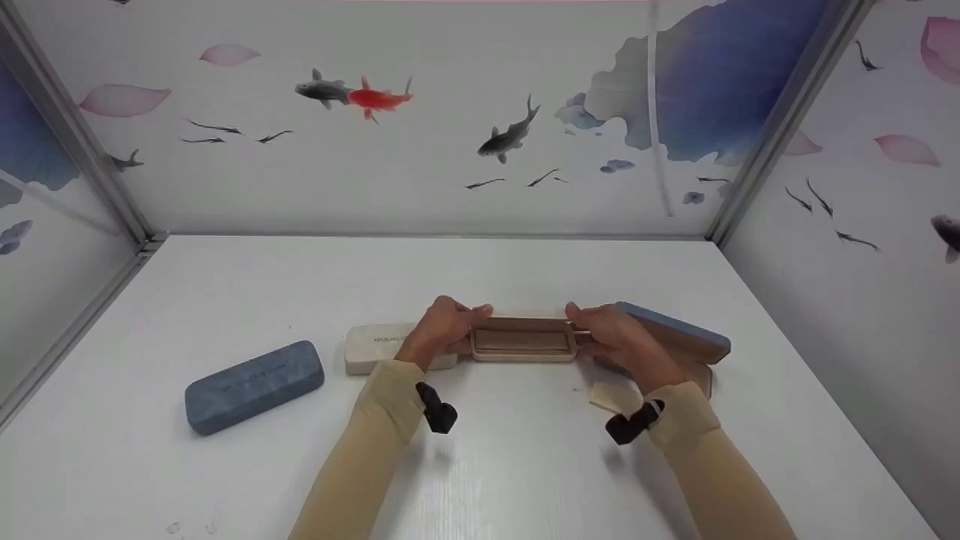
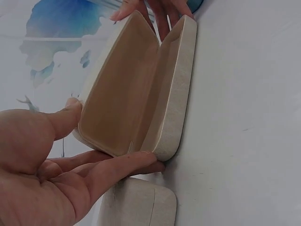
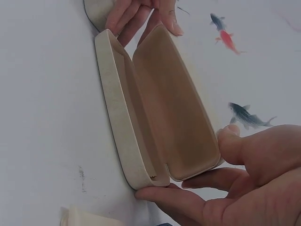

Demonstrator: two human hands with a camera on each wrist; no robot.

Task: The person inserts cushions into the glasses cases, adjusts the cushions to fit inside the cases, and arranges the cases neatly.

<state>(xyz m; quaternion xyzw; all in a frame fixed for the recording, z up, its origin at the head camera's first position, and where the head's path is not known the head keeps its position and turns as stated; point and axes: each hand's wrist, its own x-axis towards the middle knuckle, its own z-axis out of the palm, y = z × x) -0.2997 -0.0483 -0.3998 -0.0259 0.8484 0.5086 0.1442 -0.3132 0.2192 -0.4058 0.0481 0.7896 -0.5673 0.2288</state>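
A cream glasses case [image 1: 523, 357] with brown lining stands with its lid raised on the white table, between both hands. At its left end the left hand [image 1: 448, 324] holds it, thumb [image 2: 70, 106] at the lid's edge and fingers along the end of the base. My right hand [image 1: 613, 330] grips the opposite end the same way, its thumb [image 3: 229, 136] on the lid's edge. The wrist views show the brown inside of the lid [image 2: 117, 89] and the shallow base [image 3: 123, 127]. Beside the left hand lies a closed cream glasses case [image 1: 367, 351], partly hidden by that hand.
A closed blue glasses case [image 1: 255, 386] lies at the left. Behind the right hand is an opened blue case [image 1: 679, 330] with brown lining, partly covered by the arm. A small pale folded piece [image 1: 613, 396] rests near the right wrist. Printed panels wall the table's back and sides.
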